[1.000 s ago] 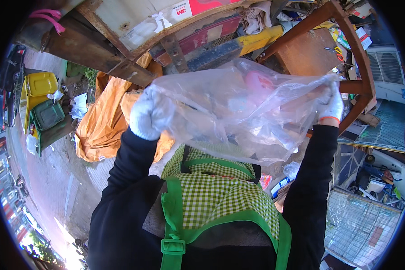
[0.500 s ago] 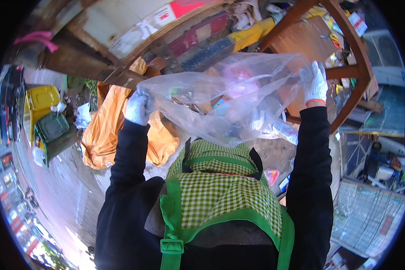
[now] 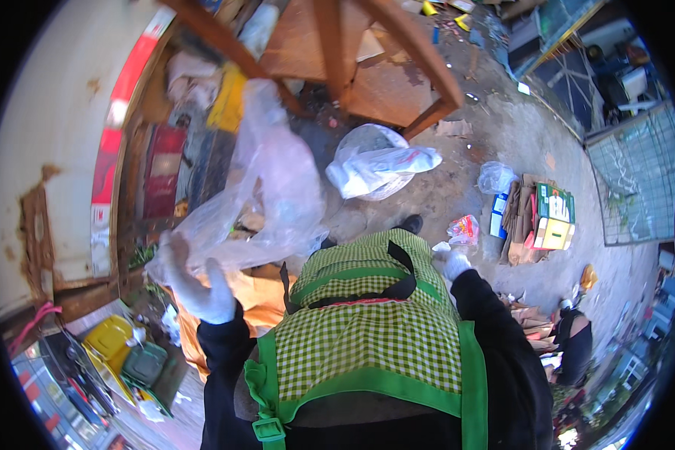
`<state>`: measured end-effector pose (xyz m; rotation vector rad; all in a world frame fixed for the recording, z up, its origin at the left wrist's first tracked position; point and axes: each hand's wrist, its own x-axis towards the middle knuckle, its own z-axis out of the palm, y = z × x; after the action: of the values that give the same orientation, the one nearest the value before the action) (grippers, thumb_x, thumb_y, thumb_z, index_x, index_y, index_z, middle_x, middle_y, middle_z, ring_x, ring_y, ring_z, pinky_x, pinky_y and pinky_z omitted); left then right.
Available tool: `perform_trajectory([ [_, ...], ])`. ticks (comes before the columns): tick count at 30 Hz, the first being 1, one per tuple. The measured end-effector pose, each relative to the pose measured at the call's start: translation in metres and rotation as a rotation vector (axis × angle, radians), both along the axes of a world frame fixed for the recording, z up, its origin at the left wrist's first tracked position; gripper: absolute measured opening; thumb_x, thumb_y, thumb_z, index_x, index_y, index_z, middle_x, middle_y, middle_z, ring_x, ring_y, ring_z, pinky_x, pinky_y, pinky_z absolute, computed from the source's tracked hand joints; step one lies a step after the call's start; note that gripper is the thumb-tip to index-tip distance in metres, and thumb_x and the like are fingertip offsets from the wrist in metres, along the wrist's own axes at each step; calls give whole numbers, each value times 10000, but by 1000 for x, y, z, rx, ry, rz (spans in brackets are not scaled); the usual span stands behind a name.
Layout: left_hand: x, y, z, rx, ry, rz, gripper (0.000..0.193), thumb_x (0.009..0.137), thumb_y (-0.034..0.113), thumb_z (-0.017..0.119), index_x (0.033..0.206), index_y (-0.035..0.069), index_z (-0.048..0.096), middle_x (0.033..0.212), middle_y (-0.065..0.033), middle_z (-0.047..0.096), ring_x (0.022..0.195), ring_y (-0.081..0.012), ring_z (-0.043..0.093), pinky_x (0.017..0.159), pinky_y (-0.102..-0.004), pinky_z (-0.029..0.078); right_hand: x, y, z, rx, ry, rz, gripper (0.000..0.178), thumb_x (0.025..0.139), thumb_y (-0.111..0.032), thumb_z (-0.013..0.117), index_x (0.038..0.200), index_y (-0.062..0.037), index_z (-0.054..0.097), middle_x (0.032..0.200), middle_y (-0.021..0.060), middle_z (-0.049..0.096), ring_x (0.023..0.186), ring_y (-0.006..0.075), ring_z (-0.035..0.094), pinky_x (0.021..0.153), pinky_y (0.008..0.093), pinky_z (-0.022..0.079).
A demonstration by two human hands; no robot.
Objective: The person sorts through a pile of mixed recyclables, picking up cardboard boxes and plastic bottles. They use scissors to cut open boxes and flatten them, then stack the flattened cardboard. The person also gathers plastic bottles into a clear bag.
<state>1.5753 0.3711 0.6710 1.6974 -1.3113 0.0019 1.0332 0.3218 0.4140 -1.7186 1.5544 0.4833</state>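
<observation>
My left hand (image 3: 201,291), in a white glove, has its thumb and fingers spread apart. A large clear plastic bag (image 3: 292,195) with a pinkish tint hangs just beyond it, its near edge lying against or behind the fingers. Low at the right side of my green checked apron (image 3: 382,345) is my gloved right hand (image 3: 453,264), away from the bag. Its fingers are partly hidden and blurred, so their grip does not show. A clear and white plastic bag (image 3: 379,166) lies on the ground ahead.
A brown wooden frame (image 3: 427,56) stands ahead. Orange sacking (image 3: 259,300) lies beside my left arm. Flattened cardboard (image 3: 519,225), a green and yellow box (image 3: 555,217) and a small red packet (image 3: 463,230) lie right. Yellow (image 3: 106,341) and green (image 3: 146,365) bins stand at lower left.
My right hand has let go of the clear bag and dropped to my right side. My left hand's fingers have spread. The view has turned right, and the bag has collapsed from its stretched shape.
</observation>
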Motion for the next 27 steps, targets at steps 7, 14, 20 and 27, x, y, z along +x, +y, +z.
perform_trajectory([
  [7, -222, -132, -2, 226, -17, -589, 495, 783, -77, 650, 1274, -31, 605, 1290, -271, 643, 1189, -399, 650, 1031, -434, 501, -247, 62, -48, 307, -323, -1493, 302, 952, -178, 655, 1250, -136, 670, 803, 99, 685, 619, 206, 645, 536, 359, 535],
  [14, -387, -255, 10, 110, -191, -1006, 455, 790, -30, 694, 1236, 53, 668, 1160, -153, 719, 1053, -333, 707, 921, -407, 560, -350, 56, -54, -8, -377, -1698, 283, 914, -123, 650, 1194, -90, 676, 820, 100, 675, 604, 238, 656, 513, 371, 543],
  [20, -456, -352, -12, 244, -159, -1054, 436, 799, -4, 687, 1231, 53, 658, 1173, -129, 718, 981, -324, 714, 851, -418, 577, -359, 3, -58, 102, -469, -1257, 260, 912, -124, 694, 1172, -116, 677, 823, 91, 675, 614, 257, 659, 508, 390, 539],
  [27, -552, -529, -19, 388, 134, -957, 206, 849, 139, 751, 1031, 52, 706, 922, -122, 729, 795, -292, 716, 676, -386, 559, -429, -194, -16, 125, -371, -1192, 234, 924, -135, 684, 1156, -105, 682, 826, 84, 678, 638, 252, 659, 547, 385, 543],
])
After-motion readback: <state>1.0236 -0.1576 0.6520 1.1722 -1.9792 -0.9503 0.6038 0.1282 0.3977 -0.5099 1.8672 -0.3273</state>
